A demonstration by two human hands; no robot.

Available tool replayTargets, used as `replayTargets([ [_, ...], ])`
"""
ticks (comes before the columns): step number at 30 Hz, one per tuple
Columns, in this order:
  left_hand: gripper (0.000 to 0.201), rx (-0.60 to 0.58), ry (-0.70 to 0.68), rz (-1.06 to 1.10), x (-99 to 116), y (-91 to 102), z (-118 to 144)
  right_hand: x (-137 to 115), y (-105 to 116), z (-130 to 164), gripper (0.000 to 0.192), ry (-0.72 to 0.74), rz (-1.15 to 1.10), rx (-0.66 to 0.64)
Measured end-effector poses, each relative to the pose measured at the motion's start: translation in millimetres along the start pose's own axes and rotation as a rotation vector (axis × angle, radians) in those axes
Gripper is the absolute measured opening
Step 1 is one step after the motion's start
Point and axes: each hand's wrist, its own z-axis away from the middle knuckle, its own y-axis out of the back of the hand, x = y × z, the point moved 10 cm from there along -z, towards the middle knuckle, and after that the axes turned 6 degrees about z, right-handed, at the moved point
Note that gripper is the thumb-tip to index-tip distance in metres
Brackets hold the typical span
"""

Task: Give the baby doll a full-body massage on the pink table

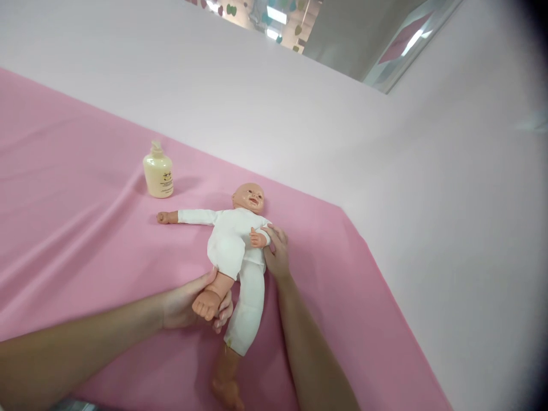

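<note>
Your left hand [184, 305] grasps the doll [231, 225] by one ankle, thumb on one side and fingers curled beneath, with that leg bent up toward the belly. Your right hand [278, 254] lies against the doll's other side, its fingers at the sleeve of the folded arm; you cannot tell whether they grip it. The doll lies on its back between your hands, head pointing away from you, other leg stretched toward you. Past its outstretched arm, a pump bottle [158, 177] stands upright on the pink cloth [85, 228].
</note>
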Motion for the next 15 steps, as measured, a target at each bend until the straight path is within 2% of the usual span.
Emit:
replayTargets([
  [3, 0.068, -0.054, 0.033, -0.038, -1, -9.8, 4, 13, 4, 1, 0.035, -0.116, -0.146, 0.077],
  [8, 0.072, -0.129, 0.022, -0.036, 3, -14.3, 6, 39, 10, 7, 0.043, -0.361, -0.417, 0.227],
  [11, 0.071, -0.101, -0.020, 0.025, 9, -11.4, 7, 52, 15, 12, 0.040, -0.471, -0.497, 0.299],
  [15, 0.057, 0.022, -0.090, 0.088, 22, -6.9, 16, 66, 21, 15, 0.038, -0.557, -0.610, 0.364],
])
